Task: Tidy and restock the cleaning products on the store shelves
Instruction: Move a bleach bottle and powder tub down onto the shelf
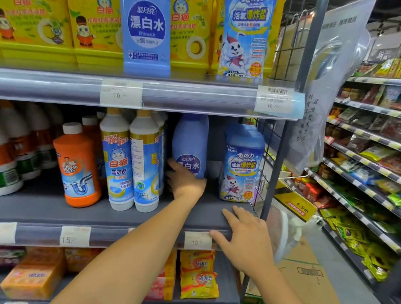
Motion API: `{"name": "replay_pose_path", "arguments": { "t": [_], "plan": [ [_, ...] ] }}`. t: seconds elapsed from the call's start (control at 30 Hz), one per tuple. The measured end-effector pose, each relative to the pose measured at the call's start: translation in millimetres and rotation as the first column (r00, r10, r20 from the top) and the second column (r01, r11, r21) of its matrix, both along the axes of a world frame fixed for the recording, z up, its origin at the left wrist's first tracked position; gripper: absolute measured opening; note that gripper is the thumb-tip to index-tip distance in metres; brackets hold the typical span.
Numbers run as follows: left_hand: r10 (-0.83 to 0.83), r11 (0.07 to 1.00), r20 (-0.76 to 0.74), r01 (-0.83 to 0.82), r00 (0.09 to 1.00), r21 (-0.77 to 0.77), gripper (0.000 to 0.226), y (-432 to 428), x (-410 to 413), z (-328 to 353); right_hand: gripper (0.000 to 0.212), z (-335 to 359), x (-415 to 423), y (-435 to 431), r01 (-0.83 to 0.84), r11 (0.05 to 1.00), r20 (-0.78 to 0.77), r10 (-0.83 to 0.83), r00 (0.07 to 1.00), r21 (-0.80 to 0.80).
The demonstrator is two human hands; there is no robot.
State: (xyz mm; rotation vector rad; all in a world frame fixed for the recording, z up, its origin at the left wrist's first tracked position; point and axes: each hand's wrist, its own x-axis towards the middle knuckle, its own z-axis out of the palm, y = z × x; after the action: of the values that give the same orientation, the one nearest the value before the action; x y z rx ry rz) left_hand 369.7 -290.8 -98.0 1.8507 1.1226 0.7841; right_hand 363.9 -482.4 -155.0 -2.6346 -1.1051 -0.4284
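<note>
My left hand (pixel 185 180) reaches deep into the middle shelf (pixel 37 210) and wraps around the base of a blue bleach bottle (pixel 190 142), which leans a little to the left. My right hand (pixel 245 234) rests flat on the front edge of that shelf, fingers spread, holding nothing. To the right of the bleach bottle stands a light-blue rabbit-label jar (pixel 241 166). Left of my left hand stand two white-and-blue toilet cleaner bottles (pixel 131 161) and an orange drain cleaner bottle (pixel 78 163).
The upper shelf carries yellow dish-soap jugs (pixel 35 13), another blue bleach bottle (pixel 145 23) and a rabbit-label jar (pixel 247 29). Soap packs (pixel 198 274) lie on the lower shelf. A cardboard box (pixel 310 279) sits on the aisle floor; snack shelves (pixel 381 157) line the right.
</note>
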Motion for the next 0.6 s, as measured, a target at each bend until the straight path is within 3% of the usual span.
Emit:
{"name": "replay_pose_path", "arguments": {
  "t": [0.33,0.47,0.6],
  "plan": [
    [-0.031,1.0,-0.025,0.031,0.999,-0.005,0.121,7,3,-4,0.083,2,-1,0,0.011,1.0,0.001,-0.011,1.0,-0.01],
    [-0.109,0.994,-0.222,0.102,0.969,-0.045,0.118,3,-16,2,0.085,9,-2,-2,-0.007,0.998,-0.021,0.006,1.0,-0.056],
    [-0.293,0.932,-0.456,0.358,0.84,0.06,0.076,-14,-56,7,0.081,20,-6,-3,-0.019,0.995,-0.101,0.009,0.995,-0.098]
  ]
}}
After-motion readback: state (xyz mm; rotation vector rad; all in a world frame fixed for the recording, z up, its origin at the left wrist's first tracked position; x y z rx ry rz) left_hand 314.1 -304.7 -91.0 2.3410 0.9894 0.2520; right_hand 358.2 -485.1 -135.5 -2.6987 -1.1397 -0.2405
